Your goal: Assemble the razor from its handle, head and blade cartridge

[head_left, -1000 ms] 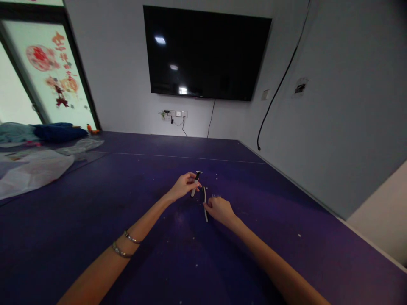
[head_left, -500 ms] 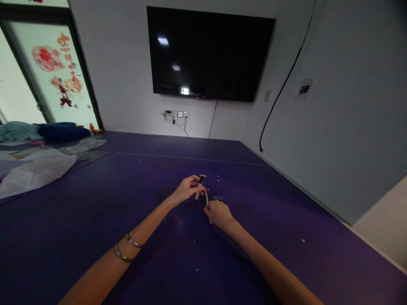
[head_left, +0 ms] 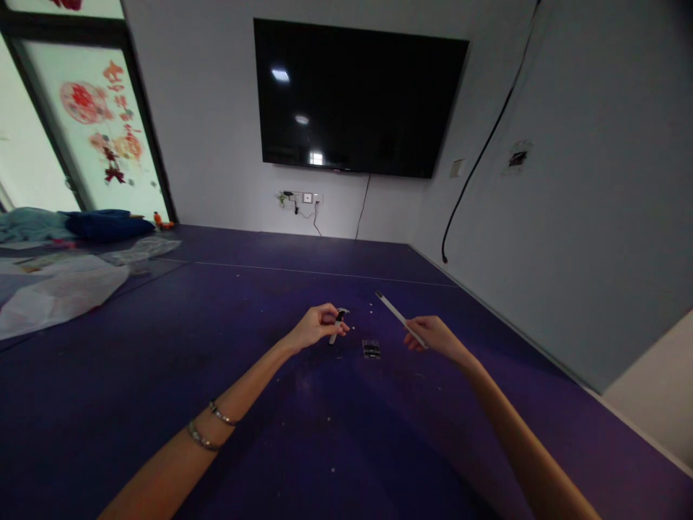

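My left hand [head_left: 312, 329] is closed around a small razor [head_left: 335, 334] with a white handle, a black neck and a crosswise head at the top. To its right, my right hand [head_left: 437, 335] pinches a long, thin, pale flat strip [head_left: 393, 309] near its lower end. The strip slants up and to the left, and its far tip is dark. On the purple surface [head_left: 260, 448] between the hands lies a small clear case [head_left: 371, 349] with dark pieces inside.
Small white bits are scattered over the surface. Clear plastic sheeting [head_left: 70, 292] and a dark blue cloth [head_left: 111, 225] lie at the left. A black cable [head_left: 481, 155] hangs down the right wall. A television [head_left: 360, 101] is mounted on the far wall.
My right hand has moved right and slightly up, drawing the strip away from the razor. The clear case is now uncovered. My left hand stays nearly in place with the razor.
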`<state>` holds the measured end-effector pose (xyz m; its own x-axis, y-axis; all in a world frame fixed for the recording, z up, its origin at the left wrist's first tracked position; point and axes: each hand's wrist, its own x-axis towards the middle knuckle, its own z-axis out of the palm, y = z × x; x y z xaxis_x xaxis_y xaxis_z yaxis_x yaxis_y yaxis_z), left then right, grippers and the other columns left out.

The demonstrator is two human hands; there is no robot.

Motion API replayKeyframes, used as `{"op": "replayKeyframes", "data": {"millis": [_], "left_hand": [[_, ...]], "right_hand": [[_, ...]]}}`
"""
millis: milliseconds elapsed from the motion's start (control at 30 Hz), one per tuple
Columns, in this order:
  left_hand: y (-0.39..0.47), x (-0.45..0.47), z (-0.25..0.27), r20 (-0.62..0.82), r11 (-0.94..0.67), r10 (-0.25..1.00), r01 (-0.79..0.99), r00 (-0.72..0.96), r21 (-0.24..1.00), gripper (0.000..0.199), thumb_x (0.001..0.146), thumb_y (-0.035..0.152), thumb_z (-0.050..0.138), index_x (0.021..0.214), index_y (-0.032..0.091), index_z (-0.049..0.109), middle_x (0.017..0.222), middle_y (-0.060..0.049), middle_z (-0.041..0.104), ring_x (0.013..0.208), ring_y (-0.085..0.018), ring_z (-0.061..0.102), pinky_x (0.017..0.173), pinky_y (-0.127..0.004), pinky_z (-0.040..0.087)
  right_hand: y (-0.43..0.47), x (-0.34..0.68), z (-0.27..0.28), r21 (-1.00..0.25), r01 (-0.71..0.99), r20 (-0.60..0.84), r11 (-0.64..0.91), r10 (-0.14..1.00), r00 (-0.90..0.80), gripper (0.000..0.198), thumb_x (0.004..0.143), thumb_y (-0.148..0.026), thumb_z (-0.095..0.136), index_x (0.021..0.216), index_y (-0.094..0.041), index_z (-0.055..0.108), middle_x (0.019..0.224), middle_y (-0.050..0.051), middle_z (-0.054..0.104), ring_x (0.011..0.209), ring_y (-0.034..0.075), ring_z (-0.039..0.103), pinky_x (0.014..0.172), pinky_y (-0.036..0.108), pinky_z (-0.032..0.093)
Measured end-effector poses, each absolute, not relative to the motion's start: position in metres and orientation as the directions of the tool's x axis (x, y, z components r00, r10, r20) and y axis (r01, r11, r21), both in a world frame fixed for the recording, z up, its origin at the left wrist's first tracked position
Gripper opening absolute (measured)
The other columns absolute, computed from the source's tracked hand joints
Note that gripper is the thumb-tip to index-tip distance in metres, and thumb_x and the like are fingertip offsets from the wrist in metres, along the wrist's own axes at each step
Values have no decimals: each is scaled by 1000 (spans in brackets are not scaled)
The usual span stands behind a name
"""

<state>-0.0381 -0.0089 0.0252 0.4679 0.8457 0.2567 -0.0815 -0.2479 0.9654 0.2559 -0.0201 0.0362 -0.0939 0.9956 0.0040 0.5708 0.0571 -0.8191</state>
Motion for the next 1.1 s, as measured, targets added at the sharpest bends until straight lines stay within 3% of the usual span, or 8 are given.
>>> {"op": "replayKeyframes", "data": {"millis": [200, 400, 600, 900, 1100], "left_hand": [[-11, -41, 26, 264, -264, 835, -70, 482, 962, 23, 65, 16, 70, 75, 14, 49, 84, -12, 69, 77, -20, 65, 62, -28, 48], [-16, -39, 30, 174, -189, 865, -15, 471, 982, 22, 61, 9, 70, 71, 14, 50, 83, -10, 70, 77, -17, 65, 66, -26, 47], [-18, -39, 30, 147, -142, 854, -48, 499, 989, 24, 59, 6, 70, 68, 14, 50, 77, -8, 71, 77, -18, 66, 67, -26, 47], [-17, -37, 30, 134, -172, 845, 26, 517, 985, 22, 57, 8, 72, 68, 13, 54, 75, -5, 70, 74, -15, 65, 67, -25, 46], [-22, -35, 33, 126, -153, 829, 4, 545, 988, 26, 56, 10, 74, 65, 13, 50, 78, -6, 70, 75, -15, 65, 69, -27, 46]], "right_hand": [[-22, 280, 53, -768, 596, 188, 235, 972, -141, 31, 76, -41, 48, 69, -15, 62, 58, 2, 61, 46, 9, 52, 45, 20, 41], [-43, 259, 73, -776, 503, 291, 380, 924, -250, 36, 73, -45, 55, 93, -16, 64, 80, 6, 66, 71, 16, 59, 63, 25, 46], [-65, 231, 83, -663, 567, 440, 489, 867, -233, 31, 78, -46, 53, 80, -18, 65, 79, 6, 65, 75, 17, 58, 67, 25, 44], [-72, 215, 78, -561, 606, 470, 564, 820, -328, 28, 77, -45, 56, 75, -20, 69, 75, 5, 66, 70, 16, 59, 61, 25, 43], [-69, 217, 74, -507, 642, 545, 576, 791, -279, 26, 78, -43, 57, 73, -20, 69, 73, 4, 65, 68, 17, 59, 61, 27, 43]]}}
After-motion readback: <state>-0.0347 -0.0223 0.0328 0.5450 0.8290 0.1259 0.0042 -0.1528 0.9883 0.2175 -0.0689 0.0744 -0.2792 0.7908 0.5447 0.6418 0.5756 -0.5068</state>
